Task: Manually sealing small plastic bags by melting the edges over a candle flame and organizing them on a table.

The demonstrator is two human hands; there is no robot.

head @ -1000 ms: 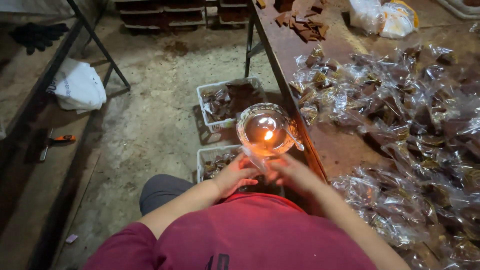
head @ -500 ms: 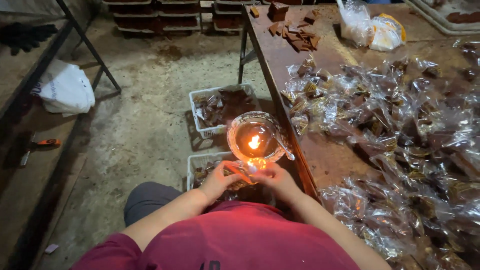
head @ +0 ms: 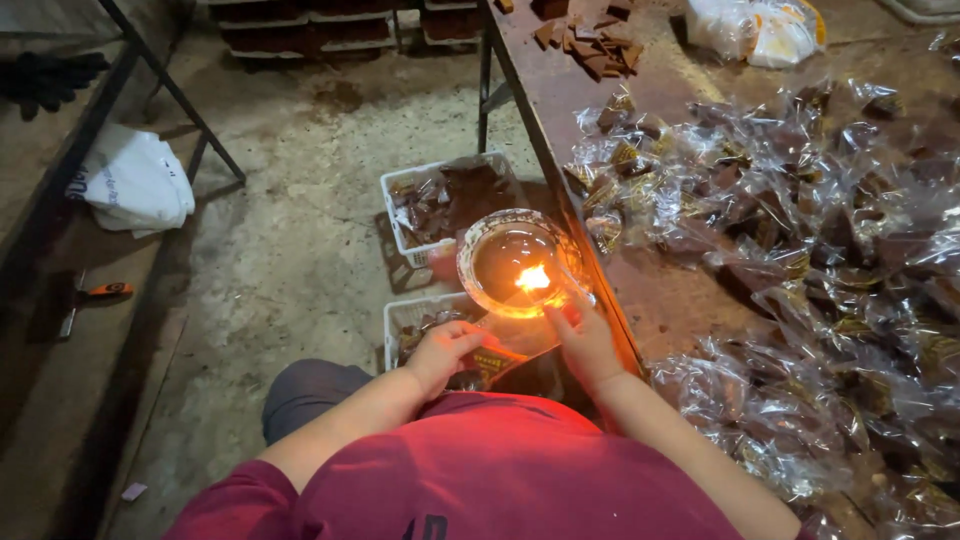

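A round glass bowl (head: 500,245) with a small flame (head: 533,278) burning in it sits at the near edge of the brown table (head: 660,290). Just below it, my left hand (head: 445,350) and my right hand (head: 585,345) together pinch a small clear plastic packet (head: 502,358) with a brown piece inside. The packet's upper edge lies close to the flame. My right fingertips almost touch the bowl's rim. My red shirt hides my lap.
Many clear packets of brown pieces (head: 800,220) cover the table; loose brown pieces (head: 590,40) and a white bag (head: 760,28) lie at its far end. Two white crates (head: 400,185) (head: 400,318) holding packets stand on the floor. A white sack (head: 135,180) and an orange-handled tool (head: 100,293) lie left.
Both hands stay by the flame with the packet between them. The view has shifted slightly; the hands have closed in a little under the bowl.
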